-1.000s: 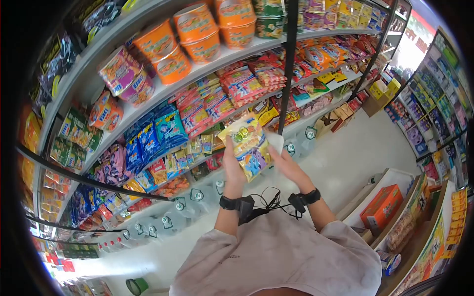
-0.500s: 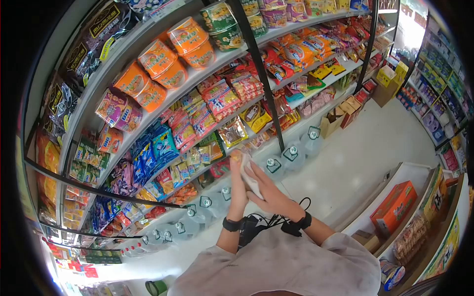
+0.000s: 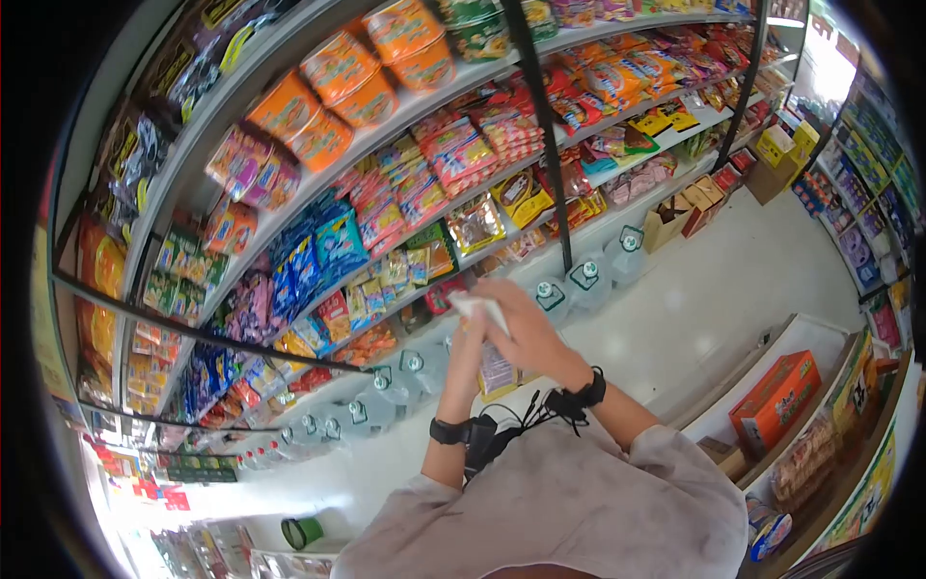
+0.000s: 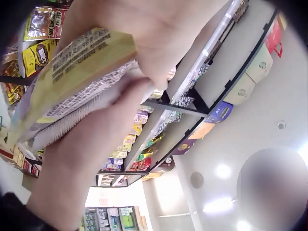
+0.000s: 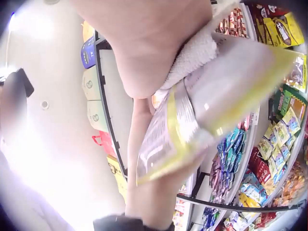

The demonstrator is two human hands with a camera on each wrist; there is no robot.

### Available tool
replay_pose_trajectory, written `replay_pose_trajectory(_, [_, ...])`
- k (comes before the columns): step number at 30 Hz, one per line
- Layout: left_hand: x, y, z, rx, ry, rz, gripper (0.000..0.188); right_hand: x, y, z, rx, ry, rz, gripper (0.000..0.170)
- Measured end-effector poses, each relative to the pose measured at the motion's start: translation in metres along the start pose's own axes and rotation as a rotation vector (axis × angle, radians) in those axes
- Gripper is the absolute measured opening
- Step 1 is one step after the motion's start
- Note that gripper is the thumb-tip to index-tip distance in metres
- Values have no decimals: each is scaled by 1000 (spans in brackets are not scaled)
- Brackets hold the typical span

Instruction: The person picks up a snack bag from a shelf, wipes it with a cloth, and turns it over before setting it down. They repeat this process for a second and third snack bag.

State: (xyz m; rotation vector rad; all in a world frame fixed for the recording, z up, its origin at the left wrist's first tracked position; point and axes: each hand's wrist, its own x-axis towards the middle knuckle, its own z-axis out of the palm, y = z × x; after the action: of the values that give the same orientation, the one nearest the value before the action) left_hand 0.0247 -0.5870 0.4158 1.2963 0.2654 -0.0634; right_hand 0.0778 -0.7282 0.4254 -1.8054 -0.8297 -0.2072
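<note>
A yellow-and-purple snack package (image 3: 498, 374) is held by my left hand (image 3: 467, 352), its printed back showing in the left wrist view (image 4: 91, 67). A white cloth (image 3: 480, 309) lies between the package and my right hand (image 3: 532, 333), which grips it against the package. In the right wrist view, the textured cloth (image 5: 197, 57) is under my right hand (image 5: 144, 43), and the crinkled package (image 5: 231, 86) sticks out beside it. The hands hide part of the package and most of the fingertips.
Shelves of snack bags (image 3: 458, 150) and orange noodle tubs (image 3: 338, 68) curve in front. Large clear bottles (image 3: 588, 280) line the floor below. An orange box (image 3: 775, 400) sits in a low white shelf at right; a green bin (image 3: 302, 531) stands at lower left.
The package has come down from its raised, front-facing position and turned, its lower part now showing below the hands. My right hand has moved over it with the cloth.
</note>
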Motion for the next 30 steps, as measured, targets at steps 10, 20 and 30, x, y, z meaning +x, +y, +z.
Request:
replay_pose_trajectory(10, [-48,23,-150,-687,396,290,48,2,-101,132,-235,-300,-298,60])
replay_pose_trajectory(20, [-122,38,-271,-987,452,450,47,22,-88,225,840,-403,903,47])
replay_pose_trajectory(30, [-157,33,-314,-1026,446,450,48,4,-146,263,858,-331,808,47])
